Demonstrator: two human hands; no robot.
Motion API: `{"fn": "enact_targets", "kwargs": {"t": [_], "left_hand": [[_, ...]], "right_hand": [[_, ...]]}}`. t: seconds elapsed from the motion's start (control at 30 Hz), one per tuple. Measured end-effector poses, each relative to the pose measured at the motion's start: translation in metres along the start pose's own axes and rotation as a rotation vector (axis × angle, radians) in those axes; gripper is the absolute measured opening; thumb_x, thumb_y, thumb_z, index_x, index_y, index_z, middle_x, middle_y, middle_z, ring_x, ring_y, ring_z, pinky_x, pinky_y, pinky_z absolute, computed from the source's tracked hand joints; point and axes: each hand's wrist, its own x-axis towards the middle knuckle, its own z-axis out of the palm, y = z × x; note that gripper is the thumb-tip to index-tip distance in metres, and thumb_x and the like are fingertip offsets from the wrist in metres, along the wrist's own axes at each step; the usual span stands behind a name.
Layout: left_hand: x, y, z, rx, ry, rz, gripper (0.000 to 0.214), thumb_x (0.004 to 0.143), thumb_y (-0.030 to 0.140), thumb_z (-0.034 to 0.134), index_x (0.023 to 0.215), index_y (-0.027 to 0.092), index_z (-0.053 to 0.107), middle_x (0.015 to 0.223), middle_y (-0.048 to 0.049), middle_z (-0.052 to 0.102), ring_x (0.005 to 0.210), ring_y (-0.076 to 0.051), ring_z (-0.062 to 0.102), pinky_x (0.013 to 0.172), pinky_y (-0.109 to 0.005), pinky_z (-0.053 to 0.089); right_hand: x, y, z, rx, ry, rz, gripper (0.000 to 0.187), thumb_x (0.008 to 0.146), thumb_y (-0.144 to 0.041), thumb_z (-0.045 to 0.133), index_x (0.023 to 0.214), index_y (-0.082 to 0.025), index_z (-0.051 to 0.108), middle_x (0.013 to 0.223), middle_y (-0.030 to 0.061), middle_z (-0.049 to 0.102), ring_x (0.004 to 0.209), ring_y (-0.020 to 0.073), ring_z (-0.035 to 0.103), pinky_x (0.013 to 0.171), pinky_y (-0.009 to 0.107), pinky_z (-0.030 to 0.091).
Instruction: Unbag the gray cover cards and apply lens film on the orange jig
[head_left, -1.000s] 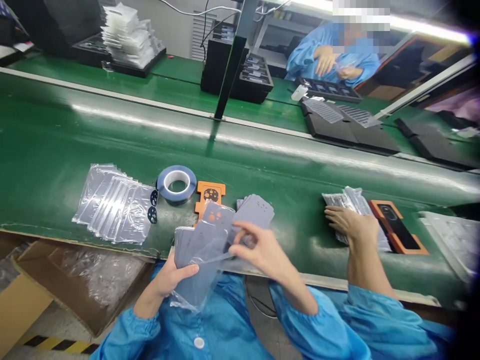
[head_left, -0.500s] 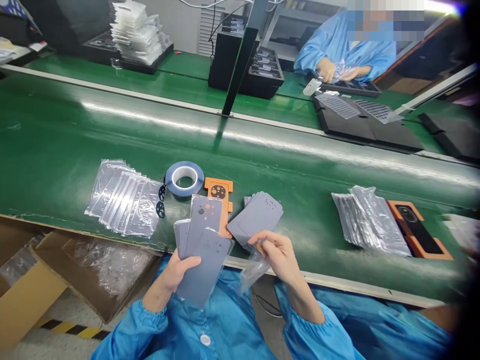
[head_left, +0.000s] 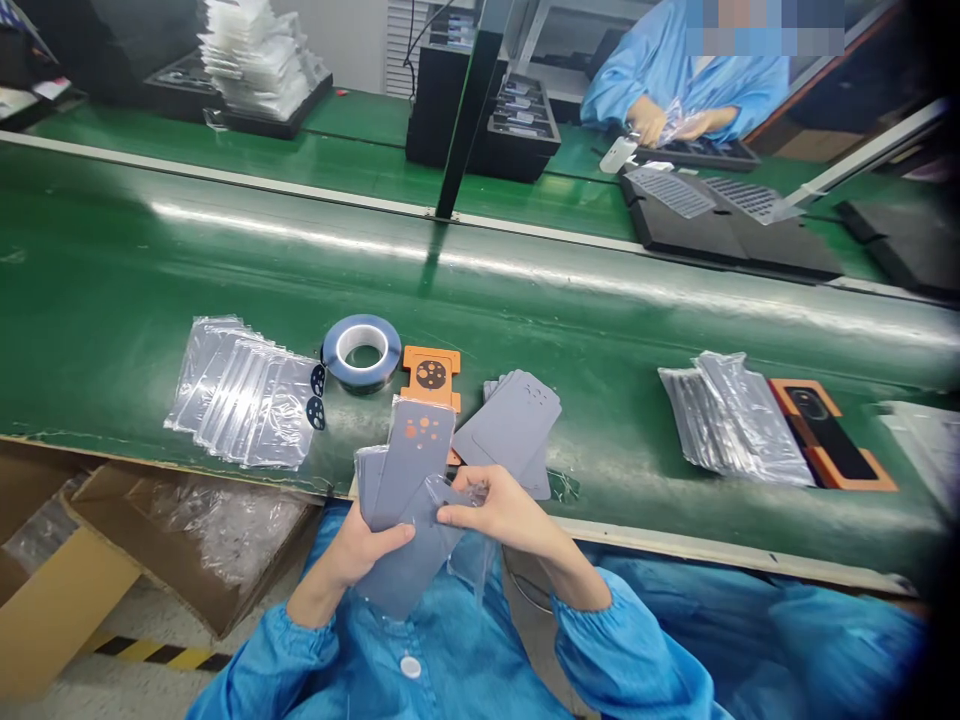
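Green bench (head_left: 600,330), head view: left hand (head_left: 364,545), thumb on top, clamps fanned sheets (head_left: 412,470) over the front edge, right hand (head_left: 499,510) tightly pinches clear film (head_left: 442,493), and slack left grip could let sheets slide.

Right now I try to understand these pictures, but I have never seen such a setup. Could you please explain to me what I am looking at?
There is no machine here: these are a person's bare hands. All the pictures come from one camera on that person's head, looking forward and down. The left hand holds a fan of flat grey sheets; the right hand pinches some clear film. On the green table lie, from left to right, clear plastic sleeves, a roll of blue tape, an orange holder and a grey pile. Across the table, another person in blue is also working.
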Motion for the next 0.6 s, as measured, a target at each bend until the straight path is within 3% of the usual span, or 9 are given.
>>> {"fn": "enact_targets", "kwargs": {"t": [0.17, 0.27, 0.37, 0.5, 0.6], "left_hand": [[0.001, 0.002, 0.0, 0.013, -0.005, 0.03, 0.075, 0.062, 0.038, 0.089, 0.127, 0.015, 0.059, 0.119, -0.0156, 0.07, 0.114, -0.038, 0.063, 0.098, -0.05, 0.05], [0.0, 0.003, 0.0, 0.024, -0.012, 0.011, 0.073, 0.062, 0.039, 0.09, 0.125, 0.014, 0.06, 0.119, -0.0159, 0.071, 0.114, -0.039, 0.063, 0.098, -0.05, 0.05], [0.0, 0.002, -0.002, 0.029, -0.009, -0.007, 0.078, 0.061, 0.038, 0.091, 0.127, 0.015, 0.058, 0.122, -0.0164, 0.069, 0.118, -0.039, 0.061, 0.099, -0.05, 0.05], [0.0, -0.003, -0.006, 0.012, 0.015, -0.022, 0.08, 0.059, 0.036, 0.092, 0.128, 0.016, 0.054, 0.121, -0.0162, 0.07, 0.115, -0.037, 0.064, 0.097, -0.049, 0.051], [-0.002, -0.002, -0.008, -0.04, -0.08, -0.063, 0.066, 0.066, 0.038, 0.088, 0.12, 0.015, 0.058, 0.099, -0.0136, 0.077, 0.095, -0.034, 0.072, 0.085, -0.049, 0.056]], "right_hand": [[0.001, -0.001, -0.005, 0.009, 0.048, -0.009, 0.03, 0.076, -0.043, 0.076, 0.067, -0.015, 0.068, 0.065, -0.0008, 0.063, 0.059, 0.0114, 0.051, 0.059, 0.024, 0.04], [0.001, 0.0, -0.006, -0.017, 0.023, 0.013, 0.029, 0.074, -0.042, 0.077, 0.07, -0.015, 0.07, 0.067, 0.0003, 0.065, 0.06, 0.0118, 0.051, 0.058, 0.024, 0.039], [-0.002, -0.002, -0.012, -0.015, -0.015, 0.013, 0.032, 0.082, -0.044, 0.07, 0.073, -0.014, 0.074, 0.073, 0.0021, 0.069, 0.063, 0.0135, 0.055, 0.058, 0.024, 0.042], [-0.011, -0.006, -0.041, -0.027, 0.103, -0.052, 0.037, 0.086, -0.049, 0.065, 0.075, -0.015, 0.077, 0.077, 0.0029, 0.071, 0.07, 0.0173, 0.062, 0.064, 0.026, 0.047], [-0.011, -0.006, -0.081, -0.062, 0.271, -0.058, 0.039, 0.084, -0.053, 0.067, 0.081, -0.016, 0.079, 0.081, 0.0054, 0.074, 0.075, 0.0212, 0.066, 0.067, 0.029, 0.05]]}}
